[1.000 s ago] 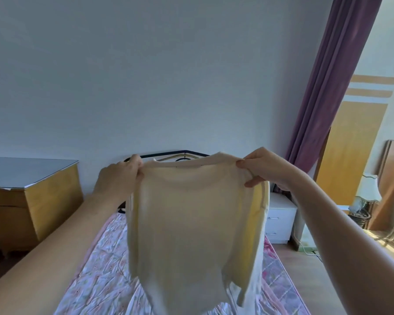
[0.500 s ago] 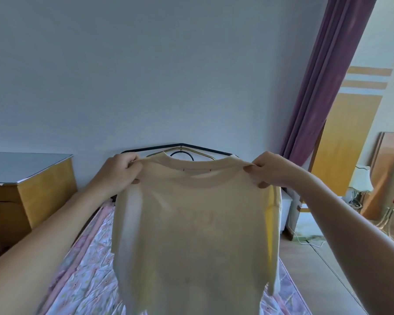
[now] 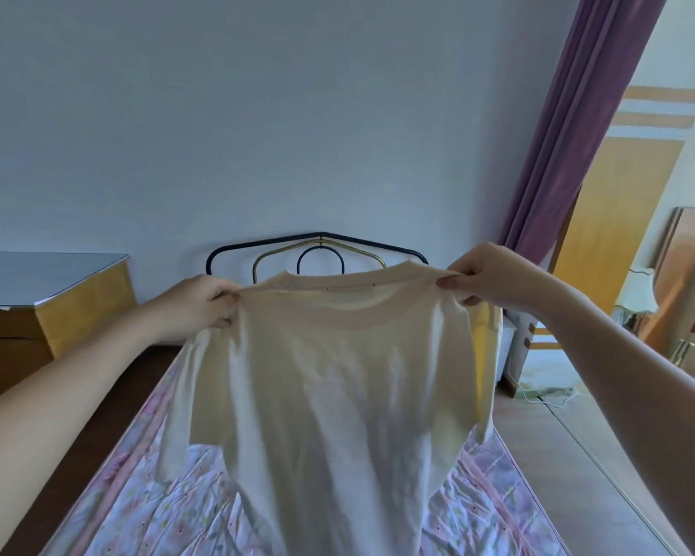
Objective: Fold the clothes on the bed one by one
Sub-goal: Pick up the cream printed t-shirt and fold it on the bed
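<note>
Soft daylight, wide-angle view

Light enters from the right, warming the pale tiled floor (image 3: 602,455) and glowing through the cream cotton T-shirt (image 3: 337,395); the bluish plain wall (image 3: 257,134) stays dimmer, and edges bow and soften.

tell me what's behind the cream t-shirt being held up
Behind the cream t-shirt, held by the left hand and right hand, show the black metal headboard and floral pink bedsheet. The bed's middle is covered, so anything lying there cannot be seen.

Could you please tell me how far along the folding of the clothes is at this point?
No folded clothes are in view. In hand: the left hand and right hand hold the cream shirt up by its shoulders above the bed. Left: laying it down and folding it.
</note>
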